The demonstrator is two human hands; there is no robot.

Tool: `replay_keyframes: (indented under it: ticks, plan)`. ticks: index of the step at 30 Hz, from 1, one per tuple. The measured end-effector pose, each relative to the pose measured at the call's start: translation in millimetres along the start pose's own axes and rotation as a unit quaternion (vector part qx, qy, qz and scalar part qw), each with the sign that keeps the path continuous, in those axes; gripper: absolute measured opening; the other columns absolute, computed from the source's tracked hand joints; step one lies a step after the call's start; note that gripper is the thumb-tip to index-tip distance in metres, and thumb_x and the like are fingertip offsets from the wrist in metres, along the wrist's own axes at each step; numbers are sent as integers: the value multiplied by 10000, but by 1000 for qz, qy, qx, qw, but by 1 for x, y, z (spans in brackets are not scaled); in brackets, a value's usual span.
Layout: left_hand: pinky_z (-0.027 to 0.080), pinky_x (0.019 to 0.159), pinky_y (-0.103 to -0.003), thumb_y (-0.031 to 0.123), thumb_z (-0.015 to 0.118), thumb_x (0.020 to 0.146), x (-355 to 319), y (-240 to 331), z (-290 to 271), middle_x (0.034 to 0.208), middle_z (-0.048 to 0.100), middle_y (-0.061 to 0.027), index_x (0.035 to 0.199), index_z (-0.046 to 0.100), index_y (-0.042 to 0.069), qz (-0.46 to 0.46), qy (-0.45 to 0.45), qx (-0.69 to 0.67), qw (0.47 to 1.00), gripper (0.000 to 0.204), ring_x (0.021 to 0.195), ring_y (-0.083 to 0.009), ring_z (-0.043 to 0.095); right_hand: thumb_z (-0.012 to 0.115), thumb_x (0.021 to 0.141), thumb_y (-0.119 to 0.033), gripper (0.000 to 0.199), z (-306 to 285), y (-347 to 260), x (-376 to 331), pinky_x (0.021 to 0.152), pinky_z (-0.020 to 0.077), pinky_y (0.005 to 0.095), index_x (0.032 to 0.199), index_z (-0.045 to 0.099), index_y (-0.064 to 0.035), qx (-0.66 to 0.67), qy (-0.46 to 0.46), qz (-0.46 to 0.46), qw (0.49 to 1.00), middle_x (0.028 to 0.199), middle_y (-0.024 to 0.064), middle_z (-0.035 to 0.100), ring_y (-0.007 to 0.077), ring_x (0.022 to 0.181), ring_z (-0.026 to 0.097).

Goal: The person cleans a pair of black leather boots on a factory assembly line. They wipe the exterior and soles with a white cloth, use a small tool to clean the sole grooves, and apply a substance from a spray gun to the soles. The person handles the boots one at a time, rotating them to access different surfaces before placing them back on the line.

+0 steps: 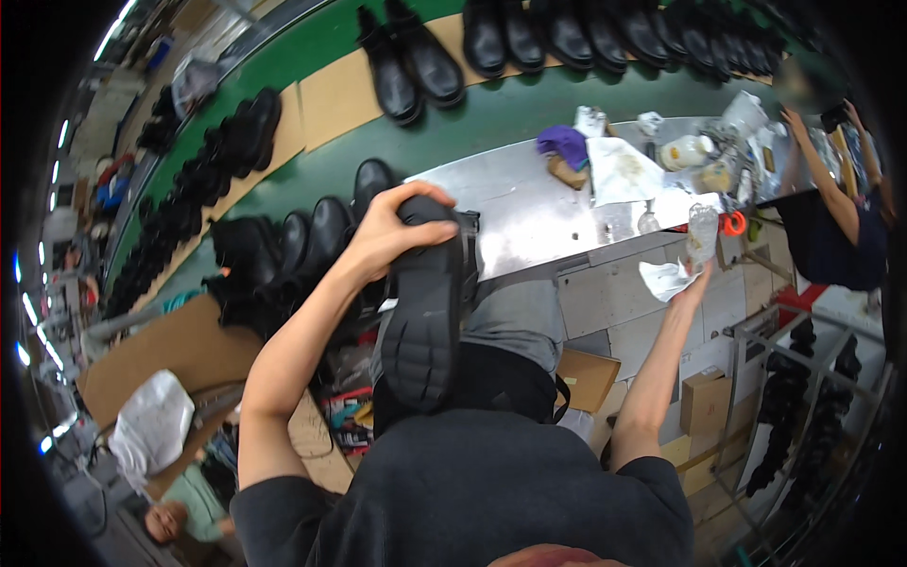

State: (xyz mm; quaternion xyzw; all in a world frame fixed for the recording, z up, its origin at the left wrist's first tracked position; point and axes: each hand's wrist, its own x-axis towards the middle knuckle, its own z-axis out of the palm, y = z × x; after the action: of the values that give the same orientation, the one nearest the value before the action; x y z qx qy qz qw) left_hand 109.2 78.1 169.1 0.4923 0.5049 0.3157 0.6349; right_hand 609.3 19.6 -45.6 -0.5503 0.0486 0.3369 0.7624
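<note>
My left hand [402,227] is closed round the far end of a black boot [421,331]. The boot's ridged sole faces up, and its near end hangs over my lap. Out to the right, my right hand [693,289] is closed on a white cloth [665,280]. A clear plastic bottle [702,232] rises right at its fingertips; whether the fingers grip the bottle too is hard to tell. Beside my left forearm, several black boots [330,227] stand in a row on the bench.
A metal-topped bench [510,203] holds a white cloth, a purple cloth [563,146] and a cluster of bottles. Beyond it, a green conveyor [342,168] carries rows of black boots [416,61]. A co-worker [836,227] is at the right, near a metal rack [803,378].
</note>
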Motion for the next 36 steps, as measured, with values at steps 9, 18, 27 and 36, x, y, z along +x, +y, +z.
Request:
replay_keyframes:
  ticks: [9, 18, 27, 36]
  plan:
    - [528, 656, -252, 179, 814, 689, 38, 11, 21, 805, 655, -55, 944, 660, 12, -65, 111, 114, 985, 342, 721, -114, 636, 782, 784, -296, 511, 105, -65, 24, 840, 494, 417, 1130, 607, 36, -586, -143, -516, 608, 1042, 238, 659, 384, 975, 643]
    - [525, 638, -238, 220, 873, 679, 28, -39, 12, 798, 665, -48, 915, 674, 15, 32, 134, 186, 973, 371, 673, -79, 612, 702, 711, -8, 269, 99, 3, -232, 754, 535, 359, 973, 674, -61, -398, -625, -388, 548, 991, 120, 648, 272, 871, 651]
    - [512, 607, -223, 177, 875, 680, 20, -37, 24, 892, 610, -27, 898, 658, 6, 84, 114, 146, 979, 351, 676, -72, 595, 673, 711, 14, 262, 109, 16, -267, 632, 498, 355, 960, 684, -67, -347, -750, -280, 487, 857, 84, 599, 244, 738, 608]
    - [515, 759, -305, 273, 886, 608, 20, -35, 30, 904, 632, -68, 861, 677, 18, 77, 100, 114, 985, 416, 829, -174, 630, 672, 715, -41, 220, 118, 4, -268, 519, 477, 344, 922, 694, -111, -426, -756, -281, 410, 720, 50, 530, 214, 596, 588]
